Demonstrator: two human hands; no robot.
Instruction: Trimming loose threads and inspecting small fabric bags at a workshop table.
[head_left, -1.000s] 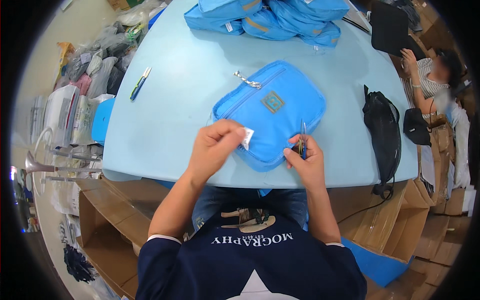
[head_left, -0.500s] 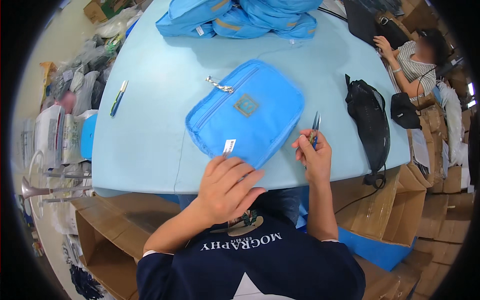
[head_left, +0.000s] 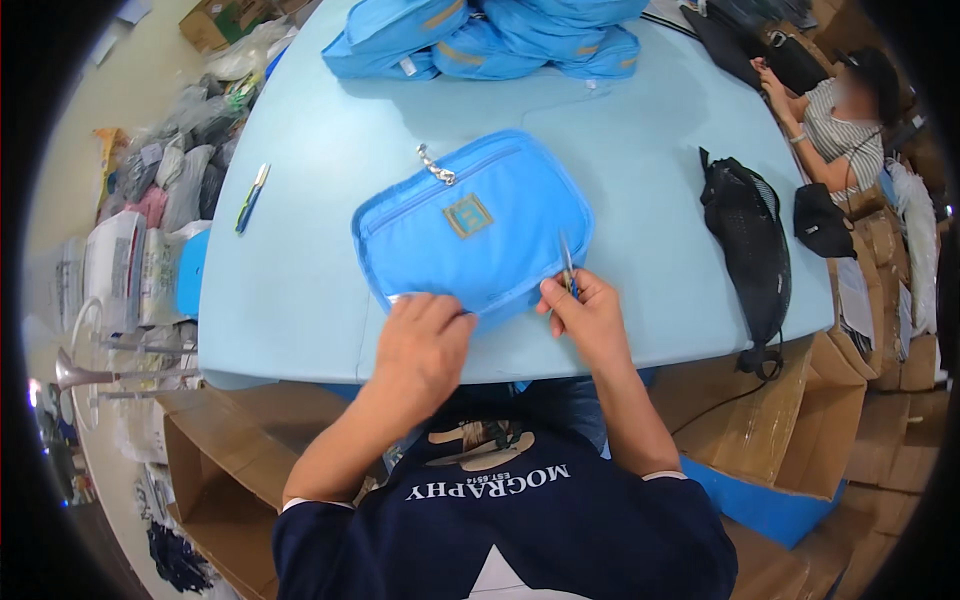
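Observation:
A bright blue zippered fabric pouch (head_left: pixel 478 225) lies on the table before me, with a square patch and a braided silvery zip pull on its upper side. My left hand (head_left: pixel 425 345) closes its fingers on the pouch's near-left edge, by a white tag mostly covered by the fingers. In my right hand (head_left: pixel 588 310) are small thread snips (head_left: pixel 567 262), their pointed metal blades upward over the pouch's near-right edge. That hand's fingertips are right beside the edge; whether they touch it I cannot tell.
Several blue pouches (head_left: pixel 480 45) are heaped at the table's (head_left: pixel 290 300) far side. A slim pointed tool (head_left: pixel 252 200) rests at left, a black mesh bag (head_left: pixel 745 250) at right. Cardboard boxes (head_left: pixel 800 420) stand below the near edge. Another person (head_left: pixel 840 130) sits at far right.
The pouch has turned clockwise and lies more level across the table. My right hand has brought the snips leftward to its near edge; my left hand has shifted slightly left, fingers closing in.

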